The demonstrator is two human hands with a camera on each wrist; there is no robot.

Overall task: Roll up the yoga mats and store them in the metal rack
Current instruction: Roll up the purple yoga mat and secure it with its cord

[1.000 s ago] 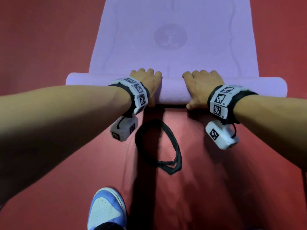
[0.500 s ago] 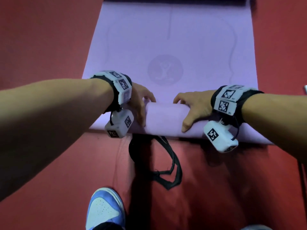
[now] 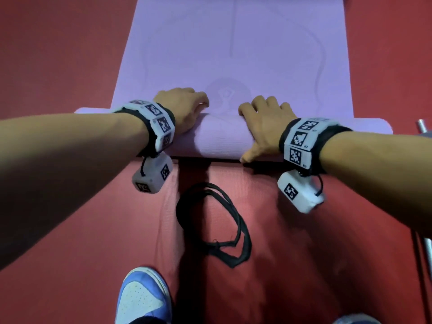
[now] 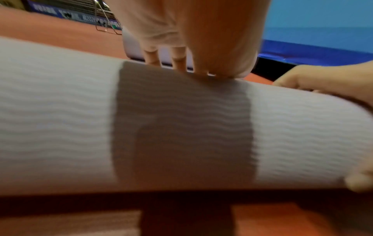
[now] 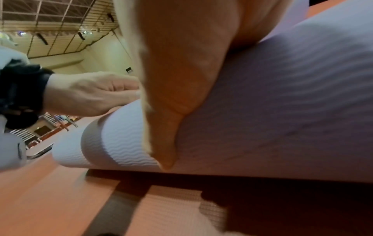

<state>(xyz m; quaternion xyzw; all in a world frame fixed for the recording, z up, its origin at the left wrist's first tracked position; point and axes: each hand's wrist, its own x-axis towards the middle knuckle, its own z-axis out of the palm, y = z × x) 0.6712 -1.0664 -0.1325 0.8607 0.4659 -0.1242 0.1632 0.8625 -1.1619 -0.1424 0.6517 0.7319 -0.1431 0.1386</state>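
Note:
A purple yoga mat lies on the red floor, its near end wound into a thick roll [image 3: 219, 141] and its flat part [image 3: 233, 43] stretching away from me. My left hand [image 3: 187, 108] lies palm down on top of the roll, fingers reaching over the far side. My right hand [image 3: 264, 122] presses beside it, fingers spread, thumb against the near side. The left wrist view shows the roll [image 4: 181, 127] close up under my left hand [image 4: 191, 47]. In the right wrist view my right hand [image 5: 181, 63] rests on the roll [image 5: 262, 111].
A black strap [image 3: 212, 225] lies looped on the red floor [image 3: 70, 230] just behind the roll. My blue and white shoe [image 3: 142, 298] is at the bottom. A metal tube [image 3: 423, 129] shows at the right edge.
The roll has moved away from me and now reaches the round logo on the mat. Both hands went from gripping the roll to lying flatter over its top.

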